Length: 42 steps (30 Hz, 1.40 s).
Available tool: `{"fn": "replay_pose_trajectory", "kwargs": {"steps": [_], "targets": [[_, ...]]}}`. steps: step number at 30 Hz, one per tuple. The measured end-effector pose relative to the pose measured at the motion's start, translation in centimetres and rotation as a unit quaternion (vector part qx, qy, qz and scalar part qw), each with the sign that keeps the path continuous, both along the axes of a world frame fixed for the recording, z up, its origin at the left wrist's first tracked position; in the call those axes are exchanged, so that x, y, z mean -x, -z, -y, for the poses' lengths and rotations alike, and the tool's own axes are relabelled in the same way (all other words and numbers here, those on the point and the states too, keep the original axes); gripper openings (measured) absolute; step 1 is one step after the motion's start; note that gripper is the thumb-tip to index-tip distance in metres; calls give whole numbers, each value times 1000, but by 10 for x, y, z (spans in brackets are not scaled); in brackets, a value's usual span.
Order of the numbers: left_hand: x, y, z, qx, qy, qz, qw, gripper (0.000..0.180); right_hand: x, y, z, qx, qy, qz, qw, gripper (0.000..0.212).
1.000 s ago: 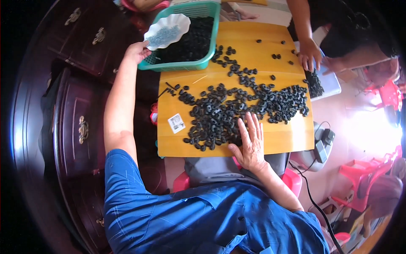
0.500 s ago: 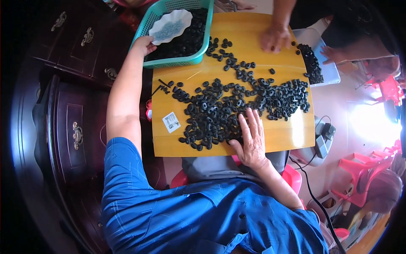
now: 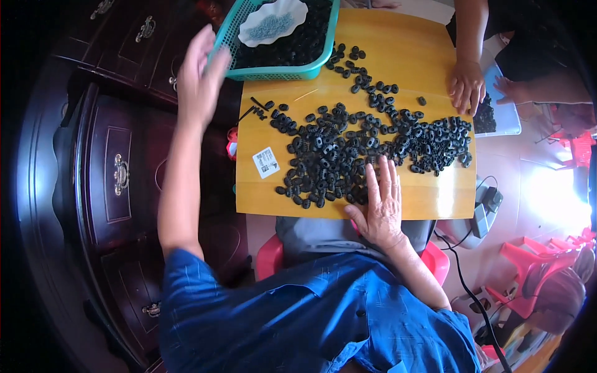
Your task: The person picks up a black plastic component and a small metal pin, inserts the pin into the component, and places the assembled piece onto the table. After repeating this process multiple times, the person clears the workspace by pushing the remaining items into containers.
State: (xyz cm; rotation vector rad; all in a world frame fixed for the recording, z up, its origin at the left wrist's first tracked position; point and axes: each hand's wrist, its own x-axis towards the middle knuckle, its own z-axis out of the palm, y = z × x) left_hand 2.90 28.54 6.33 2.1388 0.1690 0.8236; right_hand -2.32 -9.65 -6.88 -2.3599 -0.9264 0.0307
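My left hand [image 3: 202, 81] is raised in the air beside the left side of a green plastic basket [image 3: 280, 73]. Its fingers are apart, slightly blurred, and hold nothing. Inside the basket, a white wavy-edged dish [image 3: 297, 10] with small bluish pieces lies on top of many black parts. My right hand [image 3: 382, 211] rests flat with fingers spread at the near edge of the table [image 3: 404, 50]. Its fingertips touch a spread pile of small black oval plastic parts [image 3: 323, 161].
Another person's hand [image 3: 467, 86] lies on the table's right side, near a clear bin [image 3: 507, 118] with black parts. A white label [image 3: 266, 163] and thin black sticks [image 3: 252, 112] lie at the left. Dark cabinets [image 3: 118, 168] stand left; a cable [image 3: 463, 283] hangs right.
My left hand has let go of the white dish and drawn back left of the basket. My right hand stays on the pile. The other person's hand has moved to the table's right edge.
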Motion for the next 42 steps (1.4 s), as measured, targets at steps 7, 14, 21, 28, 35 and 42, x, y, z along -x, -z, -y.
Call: {"fn": "replay_pose_trajectory", "kwargs": {"steps": [7,14,21,28,35,42], "targets": [[163,93,109,-194,143,-234,942,131,2,-7,-28,96,-9,-3,995,106],[111,123,112,-221,139,-237,936,139,-10,-2,-50,78,15,26,996,103],[59,133,116,-223,178,-181,941,134,-34,1,-64,59,38,33,997,89],[20,134,113,-223,181,-193,938,129,-59,11,-79,52,83,54,994,80],[-16,141,113,-246,176,-166,939,112,-89,16,-93,21,104,53,993,74],[-49,157,118,-212,167,-119,955,84,-113,19,-111,-21,131,32,991,69]]}}
